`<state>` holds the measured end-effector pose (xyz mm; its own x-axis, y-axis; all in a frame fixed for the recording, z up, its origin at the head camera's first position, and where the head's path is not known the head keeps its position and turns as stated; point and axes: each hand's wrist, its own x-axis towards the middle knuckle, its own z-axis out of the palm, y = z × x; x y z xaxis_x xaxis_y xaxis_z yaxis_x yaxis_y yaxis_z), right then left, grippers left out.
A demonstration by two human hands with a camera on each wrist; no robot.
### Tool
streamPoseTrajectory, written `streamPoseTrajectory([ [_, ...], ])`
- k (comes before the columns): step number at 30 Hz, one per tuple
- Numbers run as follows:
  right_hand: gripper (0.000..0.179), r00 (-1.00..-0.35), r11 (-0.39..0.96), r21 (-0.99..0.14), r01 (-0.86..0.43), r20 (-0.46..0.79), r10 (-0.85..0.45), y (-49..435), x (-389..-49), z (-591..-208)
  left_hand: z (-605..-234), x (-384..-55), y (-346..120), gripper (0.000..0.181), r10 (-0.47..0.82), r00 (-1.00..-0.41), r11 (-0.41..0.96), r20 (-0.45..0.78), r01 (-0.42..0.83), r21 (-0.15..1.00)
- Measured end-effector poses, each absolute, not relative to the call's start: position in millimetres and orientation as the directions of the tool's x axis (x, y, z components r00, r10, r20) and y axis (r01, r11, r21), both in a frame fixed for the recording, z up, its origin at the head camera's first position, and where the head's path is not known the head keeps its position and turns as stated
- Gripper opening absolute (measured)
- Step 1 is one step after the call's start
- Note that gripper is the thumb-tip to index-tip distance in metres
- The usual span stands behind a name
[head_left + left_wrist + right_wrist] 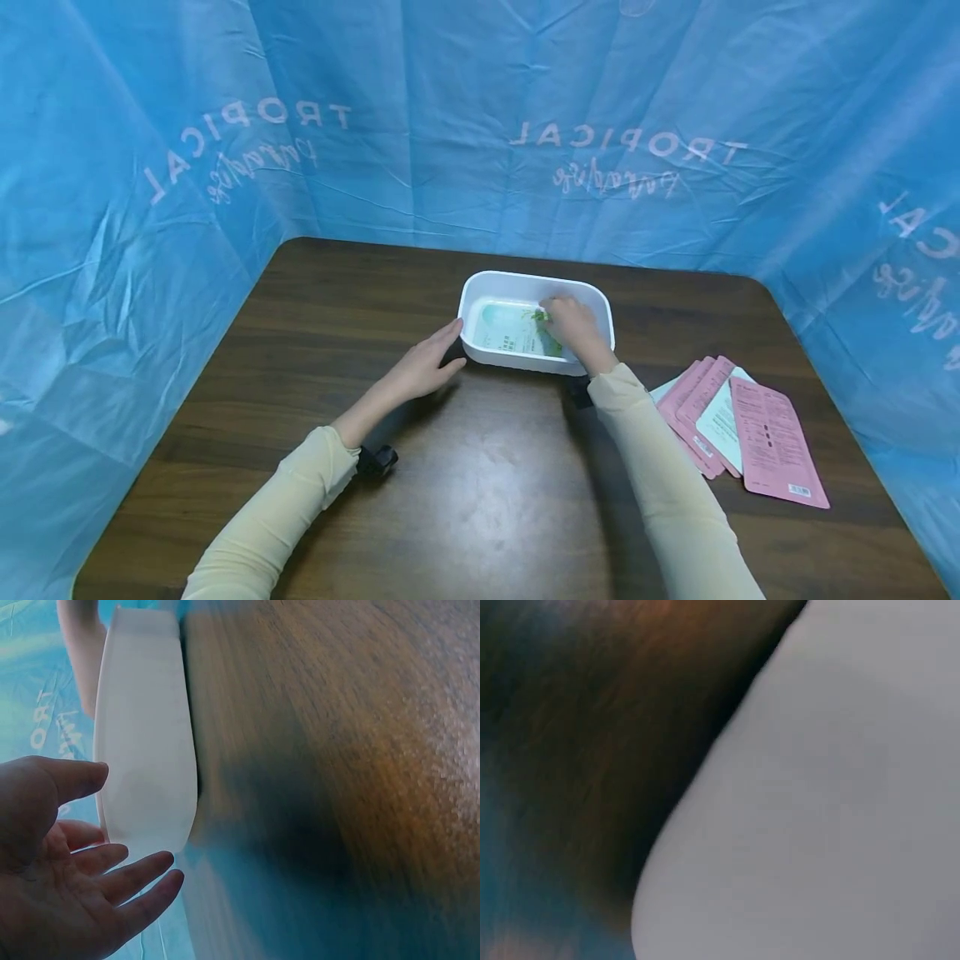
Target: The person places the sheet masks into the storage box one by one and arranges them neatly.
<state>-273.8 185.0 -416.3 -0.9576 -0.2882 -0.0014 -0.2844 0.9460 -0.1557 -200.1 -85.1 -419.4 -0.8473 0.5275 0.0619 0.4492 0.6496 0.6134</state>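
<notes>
A white plastic bin (517,361) stands toward the back of the table. Inside it lies a pale green face mask packet (498,329) with printed text and a green leaf picture. My right hand (573,325) reaches over the bin's near right side and pinches the packet at its right part; the hand itself covers most of the grip. At the bin's left end, my left hand (423,367) has its fingers extended, fingertips right at the rim. In the left wrist view, the left thumb and fingers (139,881) are spread beside the bin's outer wall (146,712).
To the right of the bin, several pink packets (776,442) and pale green ones (722,421) lie fanned out and overlapping on the dark wooden table (480,467). Blue printed sheeting (465,108) hangs around the table's back and sides. The bin's white wall (810,825) fills much of the right wrist view.
</notes>
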Motion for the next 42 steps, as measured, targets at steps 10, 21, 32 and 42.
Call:
streamPoseTrajectory([
  [10,0.038,-0.953,0.929,-0.214,-0.303,0.072,-0.294,218,-243,-399,-416,-200,-84,0.064,0.523,-0.851,0.638,0.052,0.432,0.638],
  [21,0.039,-0.956,0.939,-0.332,-0.093,0.292,0.009,312,-150,-393,-421,-201,-86,0.063,0.522,-0.851,0.623,0.064,0.432,0.652],
  [32,0.048,-0.959,0.925,-0.26,0.278,-0.023,0.282,376,-67,-405,-422,-202,-85,0.062,0.524,-0.85,0.607,0.05,0.414,0.678],
  [42,0.03,-0.959,0.932,-0.226,0.281,-0.083,0.269,383,-54,-425,-423,-201,-84,0.063,0.52,-0.853,0.605,0.039,0.401,0.688],
])
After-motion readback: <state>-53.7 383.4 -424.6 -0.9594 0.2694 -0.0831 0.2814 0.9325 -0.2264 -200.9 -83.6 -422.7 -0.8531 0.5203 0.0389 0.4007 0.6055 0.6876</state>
